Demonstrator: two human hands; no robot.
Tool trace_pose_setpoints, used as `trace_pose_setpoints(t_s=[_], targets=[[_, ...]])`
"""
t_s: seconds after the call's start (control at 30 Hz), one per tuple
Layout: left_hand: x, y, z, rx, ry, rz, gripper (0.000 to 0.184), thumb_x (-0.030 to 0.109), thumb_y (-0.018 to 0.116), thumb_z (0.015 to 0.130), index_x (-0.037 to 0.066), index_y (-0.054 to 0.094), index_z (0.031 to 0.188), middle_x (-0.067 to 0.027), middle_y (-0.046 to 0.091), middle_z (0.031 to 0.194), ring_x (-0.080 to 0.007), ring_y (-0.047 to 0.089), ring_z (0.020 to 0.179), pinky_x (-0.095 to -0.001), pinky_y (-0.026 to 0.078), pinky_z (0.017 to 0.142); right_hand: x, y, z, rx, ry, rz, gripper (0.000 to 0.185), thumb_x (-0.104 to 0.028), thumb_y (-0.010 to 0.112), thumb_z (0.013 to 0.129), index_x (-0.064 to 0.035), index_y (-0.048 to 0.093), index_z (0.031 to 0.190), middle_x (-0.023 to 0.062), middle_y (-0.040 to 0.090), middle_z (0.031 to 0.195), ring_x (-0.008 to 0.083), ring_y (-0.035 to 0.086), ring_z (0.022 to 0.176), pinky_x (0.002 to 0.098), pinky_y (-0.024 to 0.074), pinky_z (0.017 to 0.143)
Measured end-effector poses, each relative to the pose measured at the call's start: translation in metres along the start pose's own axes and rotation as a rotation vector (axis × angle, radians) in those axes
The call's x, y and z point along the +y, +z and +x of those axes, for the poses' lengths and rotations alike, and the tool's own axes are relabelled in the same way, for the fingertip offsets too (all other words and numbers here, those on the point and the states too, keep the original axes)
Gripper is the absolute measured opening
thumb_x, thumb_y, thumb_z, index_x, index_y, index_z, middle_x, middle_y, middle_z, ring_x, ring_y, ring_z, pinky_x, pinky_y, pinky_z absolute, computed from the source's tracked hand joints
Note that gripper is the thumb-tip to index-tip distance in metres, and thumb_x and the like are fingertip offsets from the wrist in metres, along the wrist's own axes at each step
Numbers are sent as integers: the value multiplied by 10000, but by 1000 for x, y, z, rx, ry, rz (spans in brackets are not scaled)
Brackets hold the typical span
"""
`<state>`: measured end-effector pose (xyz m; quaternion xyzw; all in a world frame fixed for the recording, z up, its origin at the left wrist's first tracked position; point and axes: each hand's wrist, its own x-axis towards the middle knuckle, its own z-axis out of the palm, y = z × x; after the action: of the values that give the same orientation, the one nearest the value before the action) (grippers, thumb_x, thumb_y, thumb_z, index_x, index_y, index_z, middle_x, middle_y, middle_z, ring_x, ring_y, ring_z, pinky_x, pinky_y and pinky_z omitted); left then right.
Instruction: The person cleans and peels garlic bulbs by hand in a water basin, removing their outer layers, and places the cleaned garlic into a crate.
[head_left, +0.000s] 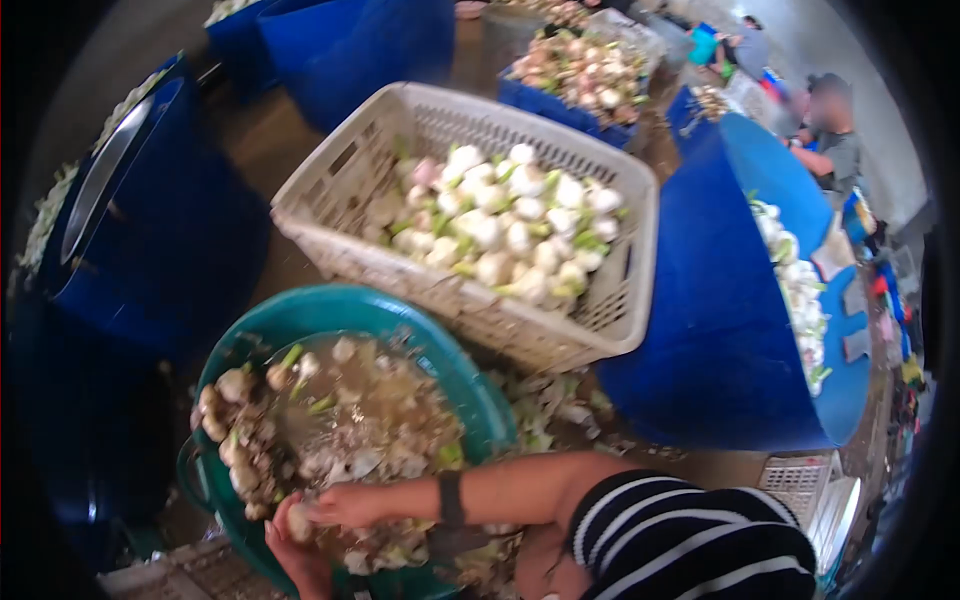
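Observation:
Over the near left side of a green tub (480,390), both hands are together at one pale garlic bulb (299,522). My left hand (287,545) is closed around the bulb from below and the left. Coming from the right, my right hand (348,505) has its fingers closed against the same bulb, partly covering it. Murky water (345,425) with floating peel and a few bulbs is in the tub. A heap of brownish, unpeeled garlic (240,440) lies along the tub's left side, just beyond my hands.
A white plastic crate (400,255) of cleaned garlic bulbs (515,215) stands behind the tub. Blue barrels (690,290) flank it; the right one holds white bulbs (797,290). A blue crate of garlic (585,75) is farther back. Peel scraps (570,405) litter the floor. People (835,140) sit at right.

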<state>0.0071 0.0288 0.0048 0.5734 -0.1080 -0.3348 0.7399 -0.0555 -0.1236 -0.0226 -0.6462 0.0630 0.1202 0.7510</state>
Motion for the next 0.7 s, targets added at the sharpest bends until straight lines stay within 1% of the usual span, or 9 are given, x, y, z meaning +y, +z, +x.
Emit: trace_pose_setpoints(t_s=[0.03, 0.13, 0.2, 0.23, 0.3, 0.33, 0.4, 0.47, 0.7], targets=[[-3, -3, 1, 18, 106, 285, 476, 388, 339, 918, 38, 519, 1186, -118, 538, 1121, -202, 525, 984, -315, 429, 850, -7, -6, -11, 2, -135, -320, 332, -319, 514, 849, -27, 585, 708, 91, 562, 591, 213, 598, 605, 371, 452, 563], [20, 13, 2, -96, -275, 813, 477, 222, 571, 831, 7, 470, 1245, -98, 562, 922, -195, 530, 893, -263, 423, 747, 0, -5, -15, 269, -428, -679, 197, -235, 569, 730, -48, 581, 669, 123, 579, 631, 284, 575, 669, 412, 433, 626], [19, 32, -11, -118, 86, 1121, 604, 102, 670, 723, -9, 435, 1268, -150, 553, 1099, -222, 523, 994, -314, 433, 829, 2, -12, -19, 211, -223, -265, 105, -190, 576, 690, -98, 611, 653, 108, 604, 677, 253, 573, 639, 377, 442, 583], [13, 31, -14, -121, 396, 1252, 652, 23, 694, 643, -6, 460, 1250, -149, 566, 1046, -256, 544, 948, -336, 441, 810, 16, -23, 1, 87, -222, -763, 135, -191, 559, 739, -84, 638, 761, 118, 624, 736, 200, 587, 620, 345, 445, 536], [14, 19, -15, -181, 617, 1346, 677, 4, 696, 614, -1, 453, 1246, -153, 584, 971, -309, 537, 904, -368, 430, 816, 8, -37, -3, 241, 395, 404, 254, -285, 572, 768, -36, 613, 793, 181, 593, 707, 304, 575, 580, 378, 433, 477], [11, 23, -4, -300, 810, 1471, 676, -1, 694, 608, -3, 451, 1239, -157, 587, 950, -327, 529, 891, -389, 423, 811, 2, -38, -3, 249, 362, 428, 284, -307, 571, 787, -27, 599, 823, 183, 596, 722, 316, 576, 593, 391, 442, 501], [0, 24, -10, -70, 593, 1346, 614, -34, 659, 622, -18, 471, 1207, -154, 595, 952, -321, 540, 885, -393, 433, 796, -8, -30, -7, 220, 341, 460, 314, -329, 569, 805, -19, 586, 853, 184, 599, 738, 329, 578, 606, 405, 451, 526], [-6, 27, -8, 136, 447, 1271, 480, -25, 631, 691, -17, 516, 1157, -126, 617, 880, -264, 582, 805, -337, 472, 703, -21, -23, -10, 247, -295, -510, 278, -310, 603, 776, -34, 595, 808, 152, 612, 735, 311, 594, 637, 416, 465, 578], [-50, -30, 13, 88, 126, 1228, 516, 15, 633, 677, -11, 492, 1174, -173, 603, 984, -273, 605, 829, -326, 479, 735, 38, -16, -8, 21, -236, -1313, 225, -183, 635, 666, -85, 591, 864, 85, 577, 803, 285, 541, 802, 393, 436, 665]])
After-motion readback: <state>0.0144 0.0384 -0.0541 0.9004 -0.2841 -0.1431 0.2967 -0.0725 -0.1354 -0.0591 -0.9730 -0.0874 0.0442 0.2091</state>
